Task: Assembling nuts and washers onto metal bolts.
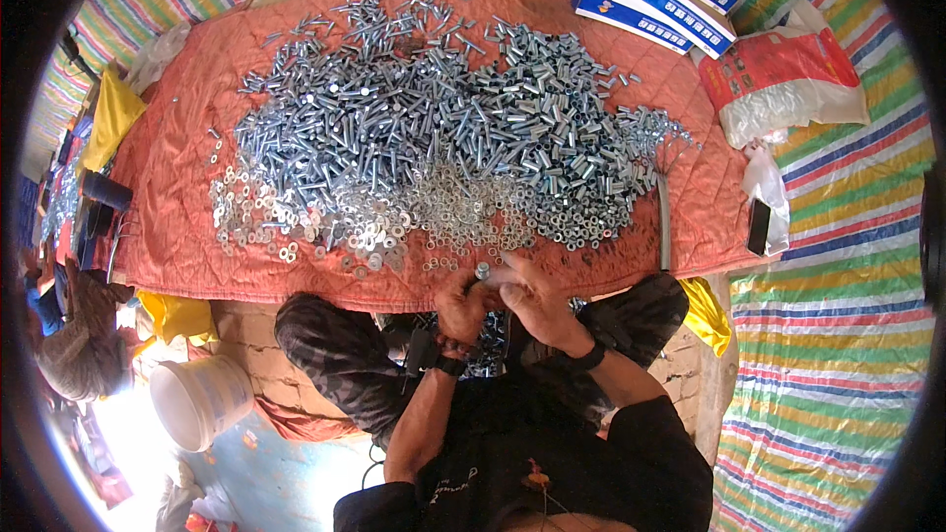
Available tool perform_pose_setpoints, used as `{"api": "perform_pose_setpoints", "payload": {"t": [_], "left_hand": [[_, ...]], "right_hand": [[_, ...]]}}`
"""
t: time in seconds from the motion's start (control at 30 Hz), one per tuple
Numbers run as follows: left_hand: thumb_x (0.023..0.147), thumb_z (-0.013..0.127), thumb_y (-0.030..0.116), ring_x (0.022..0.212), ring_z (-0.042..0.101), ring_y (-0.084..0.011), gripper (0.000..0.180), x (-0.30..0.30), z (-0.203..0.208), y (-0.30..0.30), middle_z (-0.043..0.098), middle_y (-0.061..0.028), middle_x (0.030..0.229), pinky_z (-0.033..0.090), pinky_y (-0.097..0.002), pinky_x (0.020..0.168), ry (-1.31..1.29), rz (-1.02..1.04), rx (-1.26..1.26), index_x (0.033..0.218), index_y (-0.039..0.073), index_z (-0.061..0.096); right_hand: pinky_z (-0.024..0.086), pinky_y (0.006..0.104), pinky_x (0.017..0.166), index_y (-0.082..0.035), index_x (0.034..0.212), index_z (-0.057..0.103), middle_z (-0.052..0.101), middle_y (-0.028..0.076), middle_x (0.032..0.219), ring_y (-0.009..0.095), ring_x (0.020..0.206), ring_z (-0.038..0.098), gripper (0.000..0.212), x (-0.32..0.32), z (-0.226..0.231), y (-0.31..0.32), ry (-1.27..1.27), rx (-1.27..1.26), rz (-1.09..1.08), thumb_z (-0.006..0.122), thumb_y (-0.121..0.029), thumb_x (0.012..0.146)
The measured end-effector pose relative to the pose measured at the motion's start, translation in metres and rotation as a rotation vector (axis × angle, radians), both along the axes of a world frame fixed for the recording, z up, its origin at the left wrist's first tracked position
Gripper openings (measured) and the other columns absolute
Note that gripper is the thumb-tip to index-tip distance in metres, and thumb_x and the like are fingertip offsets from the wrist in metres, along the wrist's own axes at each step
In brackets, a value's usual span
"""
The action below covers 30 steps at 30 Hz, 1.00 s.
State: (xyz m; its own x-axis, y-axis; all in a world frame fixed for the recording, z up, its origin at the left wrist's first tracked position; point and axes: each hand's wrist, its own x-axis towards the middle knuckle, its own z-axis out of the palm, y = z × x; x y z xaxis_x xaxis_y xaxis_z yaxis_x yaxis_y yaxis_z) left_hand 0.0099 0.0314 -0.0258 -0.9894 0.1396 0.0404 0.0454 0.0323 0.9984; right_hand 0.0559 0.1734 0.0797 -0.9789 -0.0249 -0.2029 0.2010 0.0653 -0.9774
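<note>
Overall, hardware (384, 123), red quilt (177, 212), striped sheeting (828, 355).

The single view comes from the left of two fisheye cameras worn on the person's head, upright and unmirrored. It looks steeply down past the black shirt (621, 453) close below, and forward over the metal bolts (394, 123) on the red quilted cloth (172, 192). Forearms (422, 429) enter from the lower edge; toward the dark circular rim, the striped sheeting (828, 345) bends.
</note>
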Motion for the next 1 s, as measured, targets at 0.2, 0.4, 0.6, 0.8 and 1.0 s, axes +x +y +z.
{"api": "perform_pose_setpoints", "payload": {"t": [0.2, 0.4, 0.6, 0.8, 1.0], "left_hand": [[0.086, 0.068, 0.005, 0.060, 0.062, -0.0170, 0.006, 0.000, 0.013, 0.004, 0.065, -0.0104, 0.069, 0.048, -0.0341, 0.055, -0.059, -0.003, -0.013, 0.084, 0.000, 0.066], [0.088, 0.068, 0.004, 0.057, 0.062, -0.0148, 0.005, -0.004, 0.025, -0.001, 0.066, -0.0095, 0.070, 0.049, -0.0313, 0.052, 0.028, -0.039, -0.143, 0.085, 0.000, 0.066], [0.085, 0.072, 0.005, 0.061, 0.064, -0.0172, 0.009, -0.002, 0.017, -0.004, 0.065, -0.0106, 0.068, 0.049, -0.0338, 0.053, -0.004, -0.057, -0.164, 0.087, -0.001, 0.066], [0.083, 0.074, 0.005, 0.064, 0.066, -0.0229, 0.010, 0.014, 0.025, -0.005, 0.067, -0.0138, 0.074, 0.050, -0.0363, 0.058, 0.119, -0.172, -0.197, 0.090, -0.001, 0.069], [0.082, 0.076, 0.010, 0.081, 0.070, -0.0395, 0.019, 0.028, 0.025, -0.007, 0.071, -0.0187, 0.087, 0.056, -0.0436, 0.068, 0.161, -0.368, -0.342, 0.098, 0.001, 0.070]], "right_hand": [[0.049, 0.0370, 0.096, 0.004, 0.144, 0.043, 0.062, 0.018, 0.123, 0.026, 0.110, 0.062, 0.049, -0.003, -0.018, 0.004, 0.306, 0.374, -0.079, 0.051, -0.025, 0.104], [0.051, 0.0347, 0.087, 0.003, 0.137, 0.049, 0.067, 0.011, 0.098, 0.018, 0.090, 0.065, 0.044, 0.006, -0.012, 0.000, 0.299, 0.183, -0.062, 0.046, -0.029, 0.107], [0.054, 0.0319, 0.077, 0.004, 0.121, 0.062, 0.068, 0.009, 0.090, 0.015, 0.081, 0.066, 0.033, -0.020, -0.043, 0.028, 0.211, 0.074, -0.295, 0.060, -0.022, 0.102], [0.052, 0.0394, 0.069, -0.001, 0.096, 0.069, 0.066, 0.014, 0.082, 0.027, 0.077, 0.065, 0.016, -0.076, -0.057, 0.050, 0.404, 0.643, -0.278, 0.067, -0.016, 0.092], [0.048, 0.0471, 0.062, -0.004, 0.084, 0.069, 0.063, 0.014, 0.078, 0.034, 0.070, 0.060, 0.012, -0.132, -0.070, 0.023, 0.512, 0.825, -0.280, 0.069, -0.015, 0.086]]}}
